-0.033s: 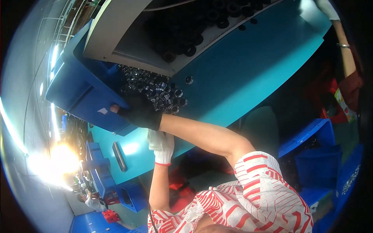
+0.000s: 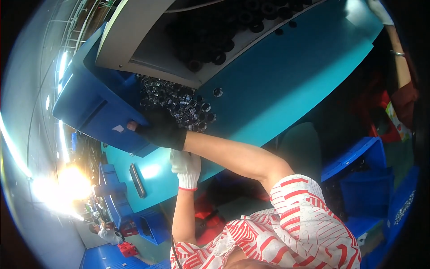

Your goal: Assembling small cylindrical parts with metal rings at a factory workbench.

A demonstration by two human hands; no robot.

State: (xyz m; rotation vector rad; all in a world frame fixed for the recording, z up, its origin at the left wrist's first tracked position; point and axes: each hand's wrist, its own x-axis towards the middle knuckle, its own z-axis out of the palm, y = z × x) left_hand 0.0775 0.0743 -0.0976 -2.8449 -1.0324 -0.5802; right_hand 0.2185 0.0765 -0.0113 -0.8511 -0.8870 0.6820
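Note:
A blue bin (image 2: 105,121) lies tipped at the left on a turquoise table. Its mouth faces a heap of small shiny ring-shaped pieces (image 2: 186,105), several of them loose at the heap's right side. My right hand (image 2: 163,130), in a black glove with a bare thumb tip, grips the bin's edge; the thumb lies on its outer wall and the fingers are mostly in shadow. Just below the right wrist is my left hand (image 2: 186,167), in a white knit glove with a red-edged cuff. Its fingers are hidden behind the right wrist and the bin.
A pale machine housing (image 2: 134,33) with dark rings (image 2: 244,18) rises behind the heap. The turquoise table (image 2: 286,89) runs to the upper right, where a co-worker's gloved hand (image 2: 380,12) shows. A dark flat object (image 2: 137,180) lies lower left. Blue bins (image 2: 365,193) stand at right.
The co-worker's gloved hand at the upper right has shifted slightly to the right. My own hands, the bin and the heap look the same.

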